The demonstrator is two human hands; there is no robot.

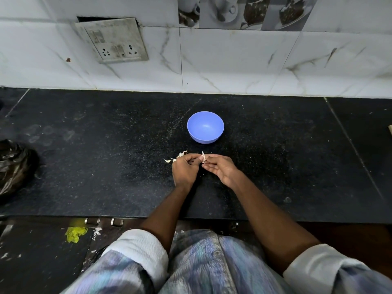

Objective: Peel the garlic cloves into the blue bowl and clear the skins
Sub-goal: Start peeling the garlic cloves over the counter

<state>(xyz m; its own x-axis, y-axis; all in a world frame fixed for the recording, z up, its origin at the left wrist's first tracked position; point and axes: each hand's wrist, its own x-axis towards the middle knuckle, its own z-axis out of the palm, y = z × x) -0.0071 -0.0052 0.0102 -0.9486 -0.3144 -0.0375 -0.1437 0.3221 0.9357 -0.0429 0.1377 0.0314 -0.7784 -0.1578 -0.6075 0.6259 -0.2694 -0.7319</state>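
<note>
Your left hand point(185, 169): forearm runs up from your rolled white sleeve point(141, 249) over the counter edge; knuckles up, fingers curled inward, fingertips closed on the garlic clove point(203, 157) from its left side.

Your right hand point(220, 168): forearm angles in from the lower right; palm turned partly up, fingers bent, thumb and forefinger pinching the same clove from the right. Both hands meet at it, low over the black granite counter point(106, 166).

Garlic clove: pale, held between your two hands, a pointed flap of skin sticking up above the fingertips.

Loose garlic pieces point(176, 157): small pale cluster on the counter, just beyond and left of your left hand; cloves or skins, you cannot tell.

Blue bowl point(205, 127): upright on the counter, beyond your hands, near them but apart; interior shows nothing inside.

Black plastic bag point(14, 166): crumpled, far left of counter.

Switch and socket plate point(114, 40): on the marble-look wall tiles point(254, 64) behind.
</note>
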